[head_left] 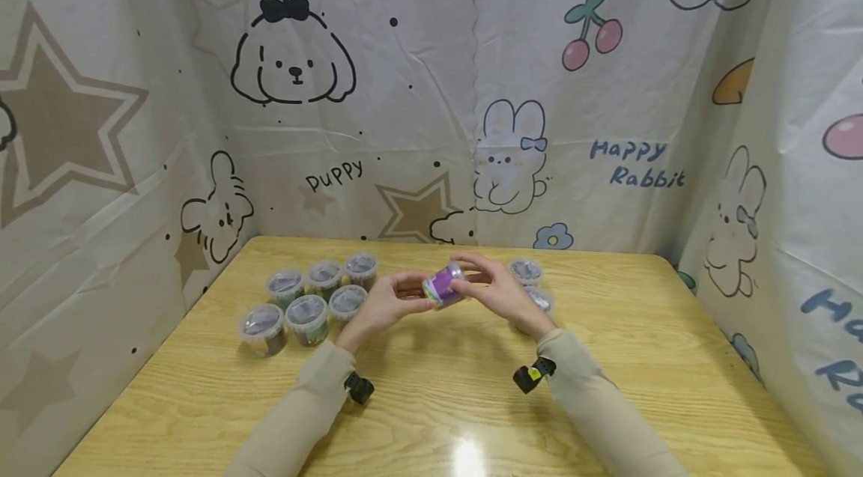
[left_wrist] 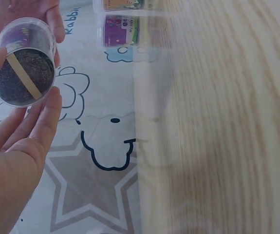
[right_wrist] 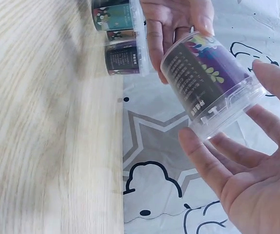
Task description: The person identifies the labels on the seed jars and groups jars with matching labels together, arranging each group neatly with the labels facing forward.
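Room beneath hands (head_left: pixel 386 305), tubs (head_left: pixel 307 318) flanking, curtain (head_left: pixel 418 87) behind

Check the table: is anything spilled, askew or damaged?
Nothing stands out. The purple cup is tilted, but it is held between the left hand and the right hand. The left-side cups and the right-side pair stand upright, the pair partly hidden. No spill or damage shows.

Held tub (right_wrist: pixel 208 78): purple and black, green leaf print, white text
Curtain (head_left: pixel 418 99): off-white, brown stars, black-outlined animals, pink cherries, blue lettering
Table (head_left: pixel 431 387): yellow wood grain
Sleeves (head_left: pixel 290 417): beige
Wrist cameras (head_left: pixel 362 390): black
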Demonstrator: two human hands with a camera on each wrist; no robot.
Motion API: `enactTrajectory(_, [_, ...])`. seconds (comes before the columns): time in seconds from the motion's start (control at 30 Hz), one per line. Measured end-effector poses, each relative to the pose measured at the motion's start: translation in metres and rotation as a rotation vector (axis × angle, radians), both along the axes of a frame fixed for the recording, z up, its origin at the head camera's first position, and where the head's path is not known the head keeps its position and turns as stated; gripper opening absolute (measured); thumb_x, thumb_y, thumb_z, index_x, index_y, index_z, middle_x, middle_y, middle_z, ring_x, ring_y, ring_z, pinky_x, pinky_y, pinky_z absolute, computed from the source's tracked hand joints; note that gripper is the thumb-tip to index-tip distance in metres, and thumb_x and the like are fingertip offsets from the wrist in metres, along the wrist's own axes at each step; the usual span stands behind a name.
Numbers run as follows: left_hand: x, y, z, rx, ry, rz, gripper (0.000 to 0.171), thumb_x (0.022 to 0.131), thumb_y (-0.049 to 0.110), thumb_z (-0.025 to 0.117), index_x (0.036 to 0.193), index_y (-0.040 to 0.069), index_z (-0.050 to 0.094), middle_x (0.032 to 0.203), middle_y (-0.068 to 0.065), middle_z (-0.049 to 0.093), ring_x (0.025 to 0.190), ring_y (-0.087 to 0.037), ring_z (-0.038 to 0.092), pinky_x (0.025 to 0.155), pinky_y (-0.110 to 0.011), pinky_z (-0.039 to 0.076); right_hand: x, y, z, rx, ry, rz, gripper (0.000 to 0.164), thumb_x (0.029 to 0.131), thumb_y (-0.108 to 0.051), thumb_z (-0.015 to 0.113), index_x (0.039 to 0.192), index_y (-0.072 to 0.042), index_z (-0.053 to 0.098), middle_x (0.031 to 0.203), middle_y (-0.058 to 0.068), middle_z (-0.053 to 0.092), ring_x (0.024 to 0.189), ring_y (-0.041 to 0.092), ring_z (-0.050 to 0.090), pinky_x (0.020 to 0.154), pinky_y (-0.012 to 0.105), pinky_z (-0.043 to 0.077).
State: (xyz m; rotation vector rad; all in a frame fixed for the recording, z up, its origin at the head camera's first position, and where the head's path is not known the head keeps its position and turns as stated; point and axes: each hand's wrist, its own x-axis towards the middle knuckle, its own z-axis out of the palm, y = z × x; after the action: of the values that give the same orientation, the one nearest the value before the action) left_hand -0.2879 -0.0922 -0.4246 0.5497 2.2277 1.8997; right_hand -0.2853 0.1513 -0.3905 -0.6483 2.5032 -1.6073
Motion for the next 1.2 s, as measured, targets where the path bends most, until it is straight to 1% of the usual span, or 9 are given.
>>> enactTrajectory(0.13, [-0.0012, -0.0004, 0.0004, -0.006, -0.011, -0.004, 0.055, 0.084, 0.021, 0.079, 0.131, 0.003, 0.058, 0.123, -0.017, 0.065, 0.111, -0.026, 0.065, 0.094, -0.035, 0.056, -0.0003, 0.0003, 0.0004, -0.017, 0.019, 0.0, 0.048, 0.091, -0.039, 0.069, 0.136, -0.031, 0.056, 0.14, 0.009, 0.055, 0.122, 0.034, 0.058, 0.094, 0.048, 0.054])
enactTrajectory(0.27, [-0.0028, -0.0008, 0.0001, -0.009, -0.033, -0.008, 0.053, 0.084, 0.022, 0.078, 0.131, 0.004, 0.059, 0.122, -0.016, 0.067, 0.107, -0.023, 0.066, 0.094, -0.035, 0.056, -0.0013, 0.0004, -0.0013, -0.024, 0.053, 0.007, 0.048, 0.091, -0.037, 0.07, 0.136, -0.028, 0.056, 0.141, 0.009, 0.054, 0.124, 0.033, 0.057, 0.097, 0.049, 0.053])
enactTrajectory(0.37, [-0.0018, -0.0009, -0.0002, -0.016, -0.032, -0.004, 0.052, 0.085, 0.021, 0.078, 0.131, 0.004, 0.059, 0.12, -0.015, 0.067, 0.106, -0.021, 0.067, 0.093, -0.034, 0.056, -0.0016, -0.0003, -0.0026, -0.021, 0.07, 0.013, 0.048, 0.092, -0.037, 0.069, 0.137, -0.028, 0.055, 0.143, 0.008, 0.054, 0.126, 0.033, 0.055, 0.099, 0.051, 0.052])
enactTrajectory(0.5, [0.0, -0.0004, -0.0007, -0.007, -0.03, 0.007, 0.051, 0.085, 0.018, 0.078, 0.13, 0.003, 0.06, 0.12, -0.016, 0.067, 0.106, -0.023, 0.066, 0.093, -0.035, 0.057, -0.0013, -0.0021, -0.0021, -0.016, 0.066, 0.015, 0.048, 0.092, -0.038, 0.069, 0.137, -0.03, 0.055, 0.144, 0.006, 0.053, 0.127, 0.033, 0.055, 0.099, 0.051, 0.051])
enactTrajectory(0.67, [0.0009, 0.0011, -0.0012, -0.031, 0.001, 0.02, 0.053, 0.084, 0.019, 0.079, 0.129, 0.001, 0.059, 0.12, -0.016, 0.067, 0.108, -0.024, 0.066, 0.093, -0.034, 0.057, -0.0012, -0.0023, -0.001, -0.006, 0.06, 0.03, 0.048, 0.092, -0.037, 0.068, 0.138, -0.029, 0.055, 0.144, 0.004, 0.053, 0.126, 0.033, 0.055, 0.096, 0.048, 0.054])
enactTrajectory(0.8, [0.0003, 0.0022, -0.0009, -0.045, 0.013, -0.002, 0.052, 0.085, 0.022, 0.078, 0.13, 0.003, 0.06, 0.121, -0.015, 0.067, 0.108, -0.024, 0.066, 0.094, -0.035, 0.056, 0.0, 0.0003, -0.0018, -0.018, 0.065, 0.035, 0.047, 0.093, -0.035, 0.068, 0.138, -0.029, 0.055, 0.144, 0.004, 0.053, 0.126, 0.033, 0.055, 0.094, 0.044, 0.055])
enactTrajectory(0.93, [0.001, 0.0024, -0.0006, -0.059, 0.001, -0.015, 0.052, 0.086, 0.025, 0.077, 0.131, 0.005, 0.06, 0.121, -0.014, 0.068, 0.107, -0.023, 0.067, 0.094, -0.036, 0.056, 0.0008, 0.0016, -0.0039, -0.017, 0.075, 0.028, 0.047, 0.092, -0.034, 0.069, 0.137, -0.029, 0.055, 0.145, 0.003, 0.052, 0.129, 0.033, 0.053, 0.094, 0.045, 0.055])
enactTrajectory(1.07, [0.003, 0.0023, 0.0001, -0.055, -0.012, 0.014, 0.054, 0.086, 0.026, 0.078, 0.132, 0.005, 0.059, 0.122, -0.014, 0.067, 0.108, -0.023, 0.066, 0.095, -0.037, 0.055, 0.0007, 0.0005, -0.0042, -0.009, 0.061, 0.013, 0.048, 0.092, -0.038, 0.069, 0.137, -0.03, 0.055, 0.147, 0.003, 0.05, 0.131, 0.033, 0.051, 0.096, 0.047, 0.054])
enactTrajectory(1.2, [0.0027, 0.003, -0.0004, -0.035, -0.009, 0.051, 0.054, 0.084, 0.025, 0.079, 0.131, 0.005, 0.06, 0.122, -0.014, 0.067, 0.11, -0.025, 0.065, 0.095, -0.036, 0.056, 0.0007, -0.0014, -0.0015, -0.011, 0.049, 0.007, 0.047, 0.093, -0.038, 0.067, 0.138, -0.029, 0.055, 0.147, 0.004, 0.05, 0.129, 0.032, 0.053, 0.094, 0.044, 0.055])
